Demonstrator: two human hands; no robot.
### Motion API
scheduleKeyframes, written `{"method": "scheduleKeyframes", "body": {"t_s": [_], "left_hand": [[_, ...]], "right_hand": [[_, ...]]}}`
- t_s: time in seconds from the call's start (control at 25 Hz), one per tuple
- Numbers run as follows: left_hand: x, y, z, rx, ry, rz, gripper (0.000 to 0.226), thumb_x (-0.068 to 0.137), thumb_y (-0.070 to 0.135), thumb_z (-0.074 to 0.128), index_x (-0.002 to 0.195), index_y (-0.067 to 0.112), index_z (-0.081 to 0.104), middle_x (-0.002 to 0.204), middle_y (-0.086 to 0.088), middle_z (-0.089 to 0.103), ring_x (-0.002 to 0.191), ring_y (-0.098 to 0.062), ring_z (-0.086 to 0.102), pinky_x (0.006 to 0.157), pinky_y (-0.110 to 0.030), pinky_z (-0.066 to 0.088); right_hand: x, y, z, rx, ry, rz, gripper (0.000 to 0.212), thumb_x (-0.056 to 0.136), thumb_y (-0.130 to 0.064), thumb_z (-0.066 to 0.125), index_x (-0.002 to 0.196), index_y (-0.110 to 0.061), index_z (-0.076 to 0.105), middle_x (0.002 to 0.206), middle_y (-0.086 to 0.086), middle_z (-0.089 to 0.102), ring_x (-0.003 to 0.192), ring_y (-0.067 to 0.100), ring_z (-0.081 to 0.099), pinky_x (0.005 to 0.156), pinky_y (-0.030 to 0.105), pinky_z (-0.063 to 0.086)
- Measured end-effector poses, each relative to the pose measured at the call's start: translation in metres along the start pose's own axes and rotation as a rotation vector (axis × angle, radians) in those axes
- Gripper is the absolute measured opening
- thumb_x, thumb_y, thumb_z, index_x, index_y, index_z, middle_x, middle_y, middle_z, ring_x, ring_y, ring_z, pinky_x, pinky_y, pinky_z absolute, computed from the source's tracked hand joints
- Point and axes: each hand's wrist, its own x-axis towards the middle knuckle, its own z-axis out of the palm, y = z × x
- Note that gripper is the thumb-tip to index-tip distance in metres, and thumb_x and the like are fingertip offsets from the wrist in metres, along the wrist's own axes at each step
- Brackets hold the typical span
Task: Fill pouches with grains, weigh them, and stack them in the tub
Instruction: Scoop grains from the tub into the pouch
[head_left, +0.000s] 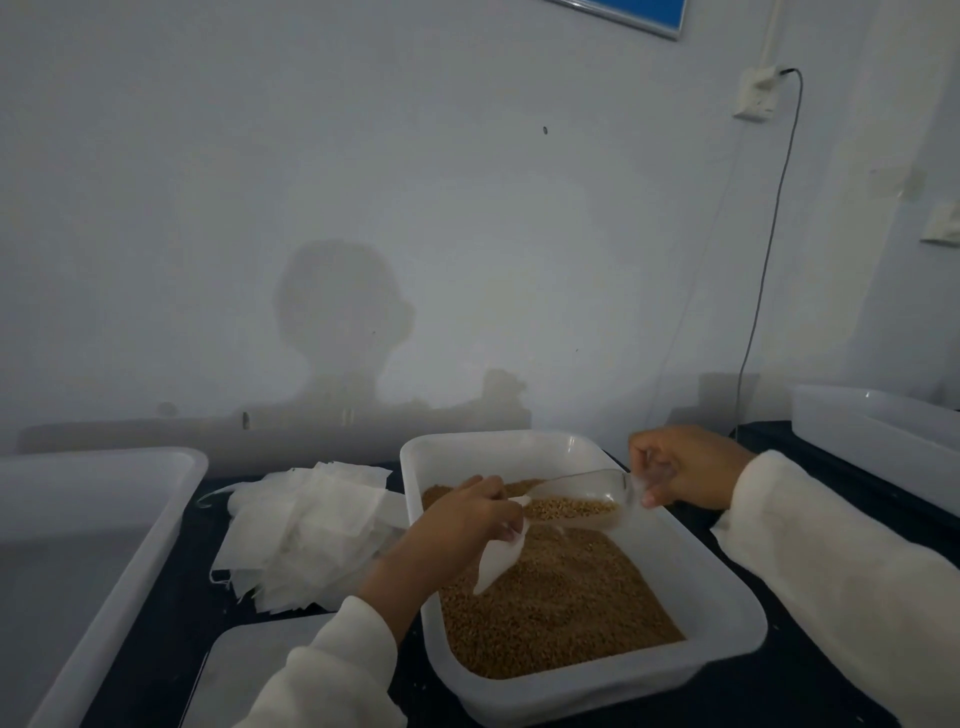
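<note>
A white tub (727, 613) in the middle of the dark table holds brown grains (561, 603). My right hand (685, 467) grips the handle of a clear plastic scoop (582, 501) loaded with grains, its mouth pointing left. My left hand (467, 525) pinches a white pouch (501, 561) by its top edge, right at the scoop's mouth; the pouch hangs down over the grains. Both hands are above the tub.
A heap of empty white pouches (306, 530) lies left of the grain tub. A large white tub (104, 561) stands at the far left, another (878, 431) at the back right. A flat white surface (254, 670), partly hidden by my left sleeve, sits at the near edge.
</note>
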Motion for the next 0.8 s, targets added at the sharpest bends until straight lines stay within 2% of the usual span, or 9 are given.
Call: {"method": "scheduleKeyframes", "body": {"t_s": [0.24,0.32,0.4,0.56,0.72,0.8], "left_hand": [[0.004,0.011,-0.002,-0.045,0.073,0.046,0.014,0.087,0.013,0.064,0.1,0.013,0.069,0.101,-0.008,0.06,0.096,-0.021,0.054,0.075,-0.032,0.044],[0.005,0.012,0.001,-0.056,0.082,0.041,0.012,0.085,0.011,0.066,0.097,0.012,0.069,0.099,-0.007,0.061,0.094,-0.022,0.054,0.074,-0.032,0.044],[0.005,0.01,0.004,-0.064,0.072,0.022,0.013,0.085,0.011,0.065,0.098,0.012,0.068,0.1,-0.007,0.06,0.094,-0.021,0.053,0.074,-0.031,0.041],[0.002,0.008,0.01,-0.107,0.057,-0.006,0.014,0.086,0.009,0.064,0.1,0.01,0.068,0.103,-0.008,0.061,0.096,-0.021,0.053,0.076,-0.025,0.038],[-0.002,0.004,0.012,-0.126,0.073,-0.05,0.011,0.089,0.012,0.061,0.098,0.009,0.065,0.102,-0.007,0.06,0.094,-0.018,0.052,0.076,-0.024,0.038],[-0.004,0.002,0.01,-0.159,0.083,-0.085,0.007,0.09,0.01,0.059,0.096,0.007,0.063,0.097,-0.006,0.057,0.088,-0.014,0.048,0.072,-0.02,0.033]], "right_hand": [[0.009,-0.032,-0.024,-0.309,-0.004,-0.017,0.024,0.078,-0.024,0.072,0.078,-0.026,0.049,0.078,-0.011,0.053,0.085,0.018,0.058,0.072,0.03,0.047],[0.013,-0.04,-0.027,-0.426,0.029,-0.03,0.026,0.078,-0.022,0.071,0.075,-0.028,0.045,0.077,-0.01,0.05,0.08,0.016,0.055,0.058,0.023,0.037],[0.016,-0.045,-0.027,-0.507,0.044,-0.045,0.033,0.078,-0.022,0.07,0.068,-0.029,0.039,0.073,-0.01,0.045,0.075,0.015,0.05,0.053,0.022,0.029],[0.017,-0.045,-0.025,-0.56,0.055,-0.06,0.039,0.08,-0.024,0.069,0.065,-0.029,0.034,0.073,-0.01,0.043,0.076,0.015,0.05,0.057,0.023,0.031],[0.011,-0.036,-0.023,-0.498,0.072,-0.043,0.024,0.079,-0.025,0.069,0.079,-0.029,0.046,0.082,-0.009,0.053,0.081,0.016,0.056,0.058,0.024,0.034],[0.008,-0.025,-0.023,-0.429,0.091,-0.01,0.021,0.079,-0.024,0.069,0.08,-0.028,0.048,0.084,-0.008,0.058,0.082,0.017,0.059,0.063,0.027,0.041]]}}
